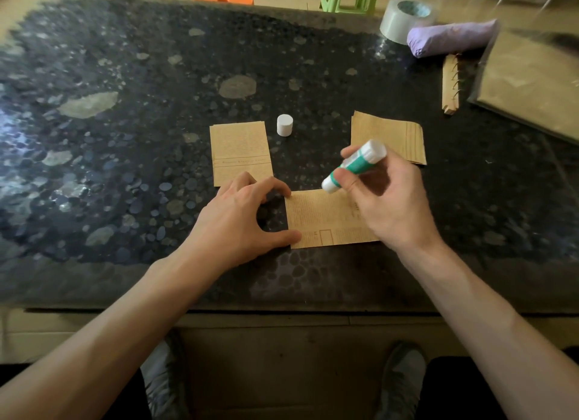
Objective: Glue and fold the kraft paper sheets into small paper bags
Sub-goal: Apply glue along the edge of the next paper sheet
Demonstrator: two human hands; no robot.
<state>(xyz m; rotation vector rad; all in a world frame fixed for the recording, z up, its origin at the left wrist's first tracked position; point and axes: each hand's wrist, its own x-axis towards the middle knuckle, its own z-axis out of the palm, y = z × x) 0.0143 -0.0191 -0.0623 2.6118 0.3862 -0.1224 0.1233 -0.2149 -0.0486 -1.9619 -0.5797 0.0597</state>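
At the near edge of the dark pebbled surface (125,106), a kraft sheet (326,219) lies flat in front of the person. Its long side runs left to right, about level with the surface's front edge.

The left hand (241,219) reaches in palm down, arched in a wide C and gripping nothing. Its forefinger presses the sheet's far left corner and its thumb the near left corner.

The right hand (385,200) hangs over the right half of the sheet, fingers curled tight round a green-and-white glue stick (354,165). The stick slants, with its low end pointing left and down at the sheet's far edge and its other end raised to the right. From here I can't be sure the low end touches the paper.

The stick's white cap (284,125) stands upright farther back, between a folded kraft piece (241,153) on the left and a small kraft stack (388,137) on the right. The left hand's knuckles overlap the folded piece's near edge.

At the far right corner sit a tape roll (404,18) and a purple bundle (451,38).
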